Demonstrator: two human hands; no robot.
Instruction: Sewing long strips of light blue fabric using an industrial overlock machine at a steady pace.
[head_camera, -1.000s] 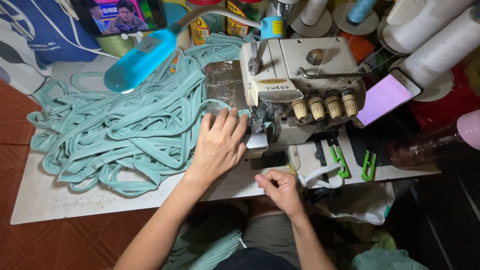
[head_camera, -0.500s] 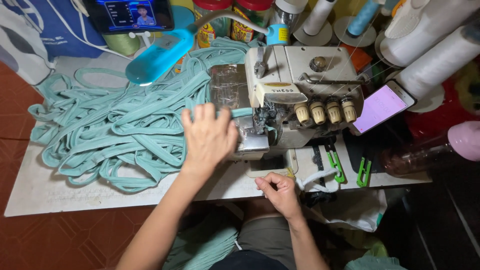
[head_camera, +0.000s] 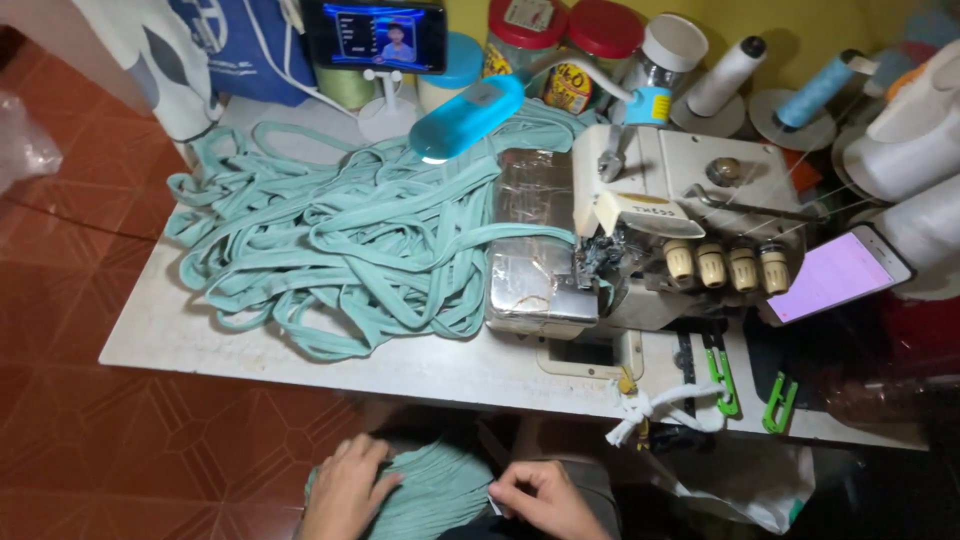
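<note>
From the head view, both my hands are down in my lap, below the front edge of the table (head_camera: 200, 350). My left hand (head_camera: 345, 490) lies flat, fingers spread, on the bundle of teal cloth (head_camera: 440, 490) across my knees. My right hand (head_camera: 545, 500) sits just beside it at about 3 o'clock, fingers curled over the cloth's edge; I cannot tell whether it truly pinches the cloth or only rests on it. The two hands are apart, with the cloth between them.

Up at 12 o'clock from my hands stands the sewing machine (head_camera: 660, 230), its needle area bare of cloth as far as I can see. At 10 to 11 o'clock the big heap of teal strips (head_camera: 340, 240) covers most of the tabletop, one strip running up to the machine's metal plate (head_camera: 535, 260). A blue lamp (head_camera: 465, 118) hangs over the heap, and a phone on a stand (head_camera: 375, 35) sits behind it. Thread cones (head_camera: 730, 75) line the back at 1 o'clock, another phone (head_camera: 835, 275) glows pink at 2 o'clock, and green clips (head_camera: 720, 375) lie near the front edge.

To my mind, doing this well means smoothing the cloth flat with the left palm while the right finds one clean edge, keeping it untwisted and clear of the white cord (head_camera: 655, 410) knotted at the table's front.
</note>
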